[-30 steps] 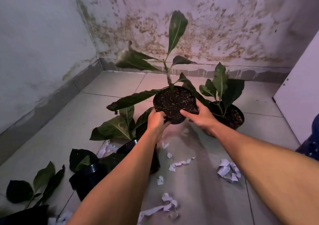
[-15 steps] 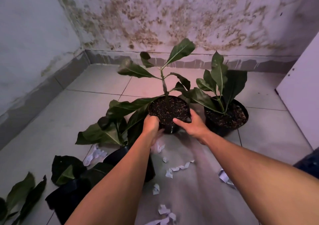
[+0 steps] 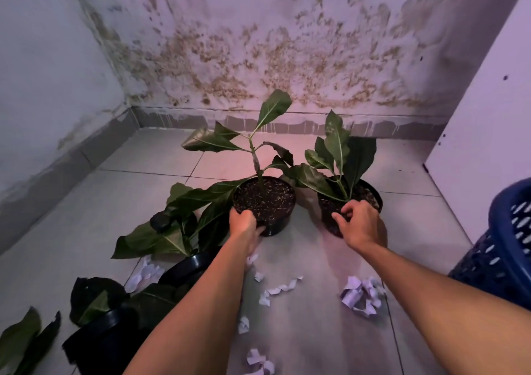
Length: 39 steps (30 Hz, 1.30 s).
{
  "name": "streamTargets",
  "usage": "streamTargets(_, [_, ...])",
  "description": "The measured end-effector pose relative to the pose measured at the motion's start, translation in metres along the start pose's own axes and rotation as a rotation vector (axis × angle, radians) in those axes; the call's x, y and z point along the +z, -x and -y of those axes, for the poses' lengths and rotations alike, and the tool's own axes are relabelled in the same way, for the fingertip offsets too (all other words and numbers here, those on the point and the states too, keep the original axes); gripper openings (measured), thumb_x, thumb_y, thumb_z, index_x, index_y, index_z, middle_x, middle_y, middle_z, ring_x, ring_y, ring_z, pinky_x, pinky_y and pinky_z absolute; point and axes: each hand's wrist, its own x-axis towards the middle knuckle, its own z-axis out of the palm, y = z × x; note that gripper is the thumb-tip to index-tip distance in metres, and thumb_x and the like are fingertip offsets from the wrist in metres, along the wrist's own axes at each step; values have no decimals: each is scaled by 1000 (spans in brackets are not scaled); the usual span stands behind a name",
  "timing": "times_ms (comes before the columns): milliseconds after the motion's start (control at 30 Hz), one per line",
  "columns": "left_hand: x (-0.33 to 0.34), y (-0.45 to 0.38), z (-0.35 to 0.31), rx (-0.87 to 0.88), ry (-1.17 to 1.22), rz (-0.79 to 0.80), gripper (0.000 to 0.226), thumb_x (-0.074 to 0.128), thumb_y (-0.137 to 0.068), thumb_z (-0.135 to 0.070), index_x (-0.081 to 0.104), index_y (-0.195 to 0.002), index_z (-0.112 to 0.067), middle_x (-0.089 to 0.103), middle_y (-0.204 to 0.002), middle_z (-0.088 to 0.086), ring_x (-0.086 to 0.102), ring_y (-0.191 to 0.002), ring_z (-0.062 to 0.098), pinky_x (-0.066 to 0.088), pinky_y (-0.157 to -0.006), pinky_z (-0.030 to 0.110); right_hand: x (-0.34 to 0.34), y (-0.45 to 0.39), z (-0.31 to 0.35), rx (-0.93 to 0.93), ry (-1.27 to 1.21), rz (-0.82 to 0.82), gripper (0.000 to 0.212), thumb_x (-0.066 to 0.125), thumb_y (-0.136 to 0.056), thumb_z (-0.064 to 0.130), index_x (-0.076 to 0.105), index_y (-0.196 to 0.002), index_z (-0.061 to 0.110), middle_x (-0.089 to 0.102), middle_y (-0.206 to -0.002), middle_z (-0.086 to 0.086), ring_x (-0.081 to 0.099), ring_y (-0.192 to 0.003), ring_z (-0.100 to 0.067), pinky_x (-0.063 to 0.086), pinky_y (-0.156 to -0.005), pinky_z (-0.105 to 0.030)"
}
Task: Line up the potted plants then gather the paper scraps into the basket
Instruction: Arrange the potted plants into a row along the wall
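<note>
Two black potted plants stand side by side on the tiled floor near the back wall. My left hand [image 3: 244, 226] grips the near left rim of the middle pot [image 3: 265, 203]. My right hand [image 3: 357, 225] rests with curled fingers on the near rim of the right pot [image 3: 370, 195]. Another potted plant [image 3: 189, 262] stands at the left behind my left forearm, and one more pot [image 3: 100, 337] sits nearer at the lower left. White paper scraps [image 3: 360, 295] lie scattered on the floor between my arms. A blue slotted basket [image 3: 505, 248] stands at the right edge.
Stained walls meet in a corner at the back left. A white panel [image 3: 482, 133] rises at the right, behind the basket. More leaves [image 3: 23, 340] show at the bottom left corner. Bare tiles stretch along the left wall.
The middle pot has come down onto the floor beside the right pot. My right hand has left it and moved over to the right pot's rim. The basket has come into view.
</note>
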Motion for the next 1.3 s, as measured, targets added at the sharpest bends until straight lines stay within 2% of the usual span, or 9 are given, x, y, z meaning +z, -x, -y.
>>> streamTargets(100, [13,7,12,7,62,-83,70,31,-97,3,23,-157,-32,42,-156,10,56,-130,42,46,-106,57,-1,-2,-5,31,15,-12,24,76,-88,38,68,-72,21,70,-95,-6,67,-84,-33,49,-68,-32])
streamTargets(200, [32,6,30,48,117,-152,72,38,-92,8,25,-155,-24,39,-155,10,59,-124,44,52,-97,53,2,-1,-1,40,4,-12,25,74,-90,36,67,-72,19,67,-96,-8,66,-86,-35,46,-69,-32])
streamTargets(267, [42,8,42,67,73,-177,74,53,-88,7,25,-153,-14,35,-155,13,58,-125,44,52,-98,52,4,-2,2,52,-6,-8,25,74,-90,35,69,-73,17,69,-93,-9,66,-86,-35,46,-68,-31])
streamTargets(333, [46,9,52,34,-61,-175,82,72,-84,-7,26,-152,-10,34,-155,18,54,-129,43,49,-106,52,4,-3,5,57,-19,-11,26,73,-91,35,69,-72,17,71,-92,-10,66,-84,-35,45,-67,-31])
streamTargets(400, [44,9,58,10,-169,-194,90,78,-81,-26,25,-153,-12,37,-155,19,49,-136,40,43,-112,48,4,-3,8,58,-19,-10,25,73,-91,35,70,-73,18,72,-92,-10,67,-84,-36,49,-68,-33])
streamTargets(467, [38,6,61,50,-178,-216,95,79,-81,-29,23,-156,-14,37,-158,17,44,-141,36,37,-116,41,4,-3,9,56,-19,-3,25,73,-91,35,71,-74,17,72,-93,-11,68,-85,-36,53,-70,-35])
streamTargets(600, [26,-5,62,225,-160,-168,90,74,-84,-11,25,-159,-19,37,-160,7,40,-145,24,26,-120,30,3,-2,11,64,-37,2,25,72,-92,35,71,-75,17,72,-93,-10,67,-86,-36,50,-71,-34])
streamTargets(800, [31,-4,69,234,-142,-55,85,64,-95,-8,17,-161,-31,36,-162,5,36,-148,25,30,-122,46,2,-2,16,74,-37,11,25,71,-93,35,71,-77,16,73,-94,-11,67,-87,-36,49,-70,-32])
streamTargets(1300, [40,1,69,263,-263,-89,84,56,-100,-13,3,-162,-30,27,-166,4,27,-152,27,23,-124,41,0,-1,18,58,-22,31,20,68,-95,31,71,-87,14,69,-104,-12,67,-91,-36,57,-78,-41])
